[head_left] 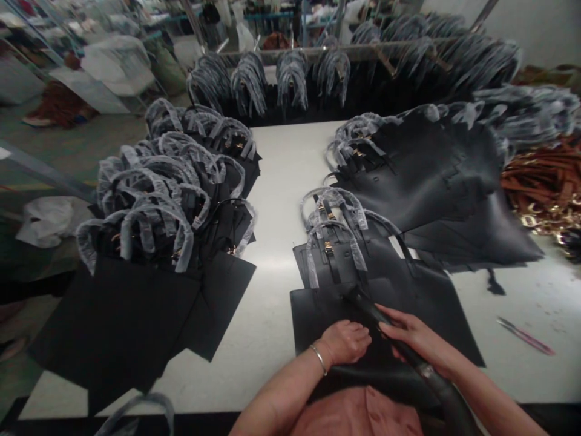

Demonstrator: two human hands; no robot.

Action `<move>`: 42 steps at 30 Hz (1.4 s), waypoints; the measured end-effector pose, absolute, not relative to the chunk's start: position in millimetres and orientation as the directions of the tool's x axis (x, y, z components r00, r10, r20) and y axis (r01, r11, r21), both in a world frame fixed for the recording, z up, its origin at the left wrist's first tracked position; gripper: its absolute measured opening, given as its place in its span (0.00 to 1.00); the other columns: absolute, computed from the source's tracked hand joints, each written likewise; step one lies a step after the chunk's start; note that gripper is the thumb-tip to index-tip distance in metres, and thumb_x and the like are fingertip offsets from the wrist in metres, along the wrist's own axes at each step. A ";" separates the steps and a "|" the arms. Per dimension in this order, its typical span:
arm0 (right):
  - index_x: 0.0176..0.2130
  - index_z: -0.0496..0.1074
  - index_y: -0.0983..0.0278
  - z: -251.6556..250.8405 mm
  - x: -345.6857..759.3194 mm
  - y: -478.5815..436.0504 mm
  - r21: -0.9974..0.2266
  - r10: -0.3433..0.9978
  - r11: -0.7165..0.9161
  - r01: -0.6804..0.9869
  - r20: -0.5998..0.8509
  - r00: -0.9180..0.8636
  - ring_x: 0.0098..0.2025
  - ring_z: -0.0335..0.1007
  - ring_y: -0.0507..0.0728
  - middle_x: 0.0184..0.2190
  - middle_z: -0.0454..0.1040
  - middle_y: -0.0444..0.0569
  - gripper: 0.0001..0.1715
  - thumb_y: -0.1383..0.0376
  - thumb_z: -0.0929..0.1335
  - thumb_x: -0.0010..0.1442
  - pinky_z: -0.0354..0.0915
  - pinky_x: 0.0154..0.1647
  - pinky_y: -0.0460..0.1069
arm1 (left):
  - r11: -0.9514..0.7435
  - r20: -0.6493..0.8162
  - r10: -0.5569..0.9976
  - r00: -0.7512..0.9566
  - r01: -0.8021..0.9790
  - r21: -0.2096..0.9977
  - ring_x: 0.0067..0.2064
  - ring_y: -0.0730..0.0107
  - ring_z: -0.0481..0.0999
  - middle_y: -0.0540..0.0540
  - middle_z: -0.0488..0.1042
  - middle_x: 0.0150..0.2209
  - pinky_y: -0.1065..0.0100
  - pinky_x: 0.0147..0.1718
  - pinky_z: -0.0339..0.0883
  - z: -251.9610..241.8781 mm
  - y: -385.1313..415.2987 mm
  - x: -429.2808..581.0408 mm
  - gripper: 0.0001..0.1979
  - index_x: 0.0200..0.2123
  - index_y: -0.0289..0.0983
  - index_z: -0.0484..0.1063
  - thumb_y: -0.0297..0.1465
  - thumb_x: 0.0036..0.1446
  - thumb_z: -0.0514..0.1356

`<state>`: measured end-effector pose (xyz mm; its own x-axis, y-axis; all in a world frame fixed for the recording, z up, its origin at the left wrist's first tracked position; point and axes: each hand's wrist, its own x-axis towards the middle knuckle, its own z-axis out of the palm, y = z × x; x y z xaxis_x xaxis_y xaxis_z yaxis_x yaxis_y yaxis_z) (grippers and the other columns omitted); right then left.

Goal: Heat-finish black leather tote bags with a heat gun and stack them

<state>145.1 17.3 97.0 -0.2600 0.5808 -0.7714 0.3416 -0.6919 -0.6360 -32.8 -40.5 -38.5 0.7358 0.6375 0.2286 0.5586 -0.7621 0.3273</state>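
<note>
My right hand (411,336) is closed round a thick black tube-like strap (438,383), which runs from the bottom right up to a black leather bag panel (313,318). My left hand (347,341), with a bangle at its wrist, rests on that panel just left of the strap. Its fingers are curled together, and what they may hold is hidden. Just beyond lie more black panels with a plastic-wrapped handle (336,227) and a gold buckle (328,247).
At left, a pile of black bag panels (122,315) with wrapped handles covers the white table (272,242). More panels (417,175) are stacked at right, near brown straps (544,172) with gold fittings. A slim pinkish tool (526,336) lies at right. Wrapped handles (293,75) hang on a rail behind.
</note>
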 end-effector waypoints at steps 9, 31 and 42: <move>0.63 0.57 0.69 97.2 136.5 17.5 -0.615 0.531 -0.703 0.357 -0.788 -0.312 0.17 0.65 0.49 0.26 0.72 0.43 0.48 0.54 0.73 0.50 0.60 0.17 0.45 | -0.753 0.253 0.646 0.720 0.548 0.365 0.43 0.68 0.74 0.46 0.76 0.40 0.68 0.34 0.65 -38.8 -39.7 -32.3 0.12 0.42 0.35 0.72 0.32 0.64 0.50; 0.57 0.68 0.67 84.4 71.0 38.1 -0.746 0.541 -0.561 0.359 -0.658 -0.524 0.49 0.72 0.60 0.43 0.79 0.51 0.40 0.56 0.74 0.48 0.67 0.49 0.50 | -0.723 0.119 0.646 0.754 0.555 0.412 0.43 0.58 0.76 0.41 0.78 0.38 0.60 0.44 0.68 -25.0 -31.1 -28.7 0.11 0.36 0.33 0.76 0.30 0.59 0.53; 0.62 0.60 0.66 82.9 61.1 24.1 -0.626 0.397 -0.642 0.442 -0.765 -0.507 0.17 0.66 0.52 0.19 0.73 0.42 0.46 0.53 0.73 0.50 0.62 0.17 0.45 | -0.668 0.085 0.666 0.741 0.541 0.512 0.52 0.56 0.72 0.42 0.78 0.41 0.60 0.54 0.61 -43.2 -31.6 -27.1 0.11 0.38 0.33 0.76 0.33 0.59 0.57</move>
